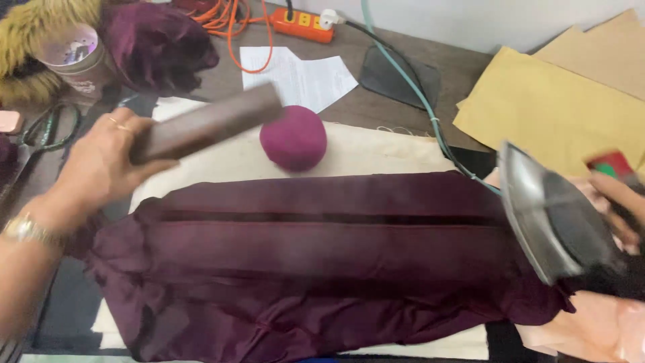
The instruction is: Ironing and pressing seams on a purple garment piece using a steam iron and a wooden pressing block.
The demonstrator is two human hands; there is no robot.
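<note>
A dark plum garment [322,262] lies spread across the lower half of the frame, seam lines running left to right, on a cream pressing cloth [376,151] that shows above it and along the bottom edge. At the lower right a patch of pale pink fabric [591,329] lies under the garment's end.

At the right edge the right hand [621,202] is closed around the handle of an iron [554,215], which is tipped up so its shiny soleplate faces left, lifted off the cloth just beyond the garment's right end. Only a few fingers show, so how fully they wrap the handle is hard to tell.

At the left the left hand [101,165], with a ring and a gold wrist bracelet, grips one end of a brown wooden block [208,124], fingers curled around it. The block slants up to the right, blurred, held above the cloth.

Just beyond the block's far end a round magenta pressing ham [293,138] sits on the cream cloth. Farther back lie a sheet of white paper [299,77], yellow-brown paper sheets [557,101] at the upper right, an orange power strip [302,23] with an orange cable [232,20], and a green cord [410,81] running toward the iron. Upper left holds scissors [47,128], a tape roll [70,50] and more plum cloth [158,44].
</note>
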